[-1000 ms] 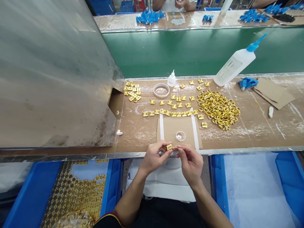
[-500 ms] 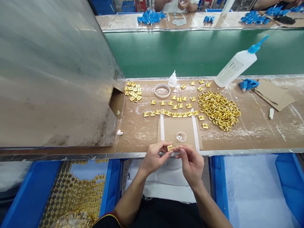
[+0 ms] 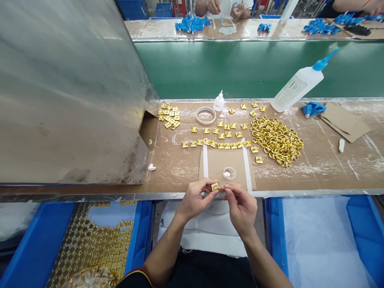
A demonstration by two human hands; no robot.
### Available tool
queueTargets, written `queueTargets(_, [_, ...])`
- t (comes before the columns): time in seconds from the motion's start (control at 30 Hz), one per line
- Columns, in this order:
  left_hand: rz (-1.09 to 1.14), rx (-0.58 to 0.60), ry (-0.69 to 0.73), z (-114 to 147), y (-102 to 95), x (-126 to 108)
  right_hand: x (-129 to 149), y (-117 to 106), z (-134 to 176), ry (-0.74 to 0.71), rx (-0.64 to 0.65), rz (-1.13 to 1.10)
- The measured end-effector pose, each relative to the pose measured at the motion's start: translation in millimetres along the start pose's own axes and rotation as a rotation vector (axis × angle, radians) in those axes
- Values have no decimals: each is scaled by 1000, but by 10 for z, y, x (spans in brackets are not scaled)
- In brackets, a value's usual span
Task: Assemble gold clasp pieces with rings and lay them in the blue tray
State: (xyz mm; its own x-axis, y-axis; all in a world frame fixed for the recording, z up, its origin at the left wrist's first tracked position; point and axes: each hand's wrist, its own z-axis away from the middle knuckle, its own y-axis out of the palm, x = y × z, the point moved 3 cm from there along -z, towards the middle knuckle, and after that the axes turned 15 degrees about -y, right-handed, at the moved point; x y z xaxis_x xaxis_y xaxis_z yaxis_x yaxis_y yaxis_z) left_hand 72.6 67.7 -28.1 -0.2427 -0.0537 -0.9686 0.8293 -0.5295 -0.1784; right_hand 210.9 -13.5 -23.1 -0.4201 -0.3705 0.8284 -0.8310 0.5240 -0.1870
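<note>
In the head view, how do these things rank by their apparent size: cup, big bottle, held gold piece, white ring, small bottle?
Largest to smallest:
1. Big bottle
2. White ring
3. Small bottle and cup: too alike to rank
4. Held gold piece

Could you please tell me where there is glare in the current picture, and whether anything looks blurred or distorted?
Head view: pale sheen on the metal panel and green surface; head view: large bottle leans outward, perhaps from wide-lens stretch; head view: gold piece in the left hand too small for fine detail.
</note>
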Motion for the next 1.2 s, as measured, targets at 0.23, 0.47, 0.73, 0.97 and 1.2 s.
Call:
queueTargets(0.23, [30, -7, -24, 3, 5, 44, -14, -159, -134, -32, -107, 76])
queueTargets(0.47, [56, -89, 11, -5, -21, 46, -198, -241, -284, -63, -146, 245])
queueTargets(0.73, [164, -140, 60, -26, -39, 96, -277, -214, -278, -16, -50, 263])
queueTargets(0.97, [109, -201, 244, 135, -70, 7, 225, -298, -74, -43, -83, 197])
queueTargets(1.2, [72, -234, 359, 526, -151, -97, 493, 104, 85, 382, 399, -290])
